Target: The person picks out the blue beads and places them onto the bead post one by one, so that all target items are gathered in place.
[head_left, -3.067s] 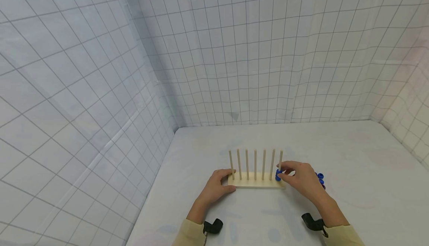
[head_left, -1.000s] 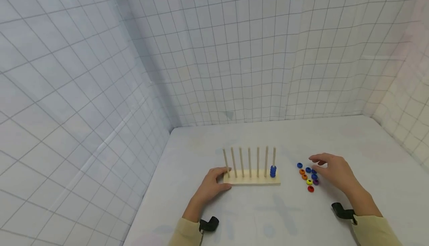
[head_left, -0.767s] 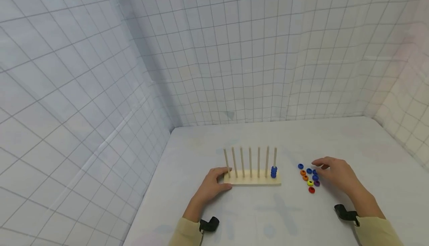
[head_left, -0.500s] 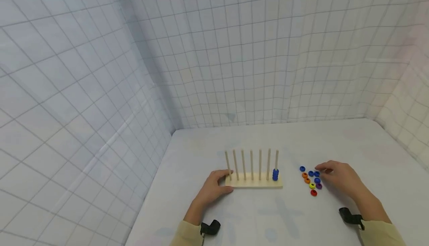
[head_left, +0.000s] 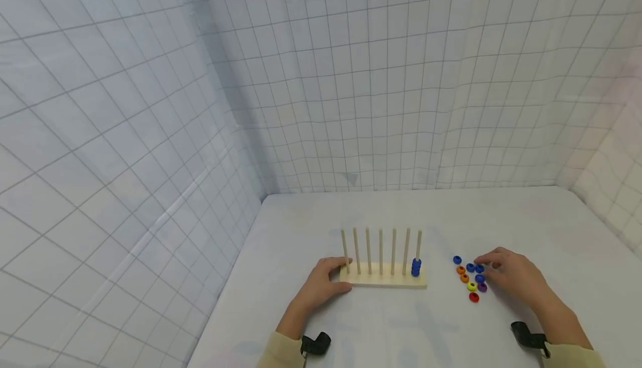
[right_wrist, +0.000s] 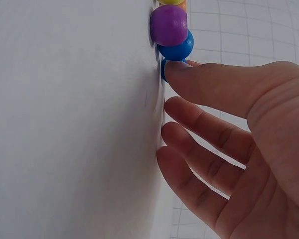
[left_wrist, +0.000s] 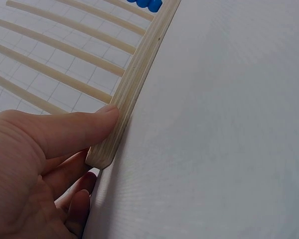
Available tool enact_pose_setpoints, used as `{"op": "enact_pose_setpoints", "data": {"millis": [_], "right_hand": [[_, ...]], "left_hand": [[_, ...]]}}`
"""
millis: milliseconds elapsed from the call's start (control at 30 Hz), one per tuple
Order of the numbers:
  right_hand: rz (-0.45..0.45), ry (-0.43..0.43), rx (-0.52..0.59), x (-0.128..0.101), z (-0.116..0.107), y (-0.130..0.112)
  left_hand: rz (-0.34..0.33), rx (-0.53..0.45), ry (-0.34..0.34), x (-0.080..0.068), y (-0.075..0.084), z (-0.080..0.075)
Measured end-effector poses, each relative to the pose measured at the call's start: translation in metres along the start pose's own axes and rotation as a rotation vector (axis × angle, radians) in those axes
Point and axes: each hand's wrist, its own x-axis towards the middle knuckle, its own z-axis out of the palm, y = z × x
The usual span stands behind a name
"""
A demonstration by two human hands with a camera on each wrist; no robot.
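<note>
On table, left hand gripping rack, right seemingly pinching bead

At five o'clock in the head view, the rack is pale, matt wood, its edge streaked with layered grain; its pegs look smooth. The loose beads at four o'clock are smooth, softly glossy. The desk looks matt. Toward twelve, the gridded sheet resembles creased cloth.
</note>
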Motion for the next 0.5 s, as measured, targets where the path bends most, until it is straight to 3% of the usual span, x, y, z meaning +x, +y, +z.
{"op": "enact_pose_setpoints", "data": {"millis": [500], "right_hand": [[0.044, 0.005, 0.009, -0.0001, 0.0009, -0.0021]], "left_hand": [[-0.006, 0.014, 0.0, -0.0008, 0.0034, -0.0016]]}}
